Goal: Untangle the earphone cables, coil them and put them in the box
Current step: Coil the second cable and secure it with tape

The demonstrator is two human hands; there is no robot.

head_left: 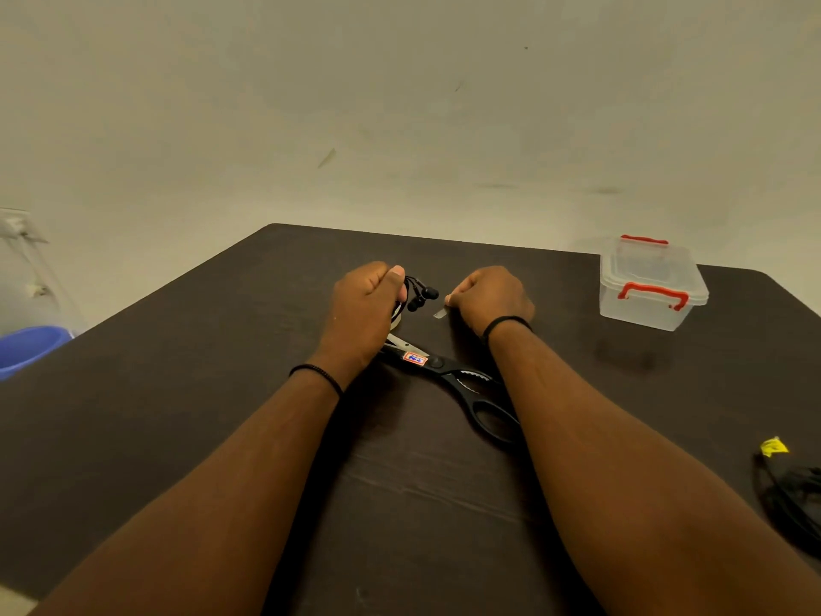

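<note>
Wall point(400, 104): plain, pale, scuffed, behind the worktop.
Worktop point(222, 415): dark wood-grain, rounded corners.
Blue tub point(26, 349): beyond the worktop's left edge.
Box point(651, 286): clear plastic, red clasps, lid on, far right of worktop; contents cannot be told.
Scissors point(453, 375): black, lying between the forearms.
Second cable bundle point(795, 495): black, yellow tag, at the right edge.
Earphone cables point(420, 295): black, coiled, gripped in the left hand point(364, 313), fingers curled round them, buds poking out rightward.
Right hand point(493, 300): fingers curled, pinching a small clear strip point(440, 314), just beside the buds.
</note>
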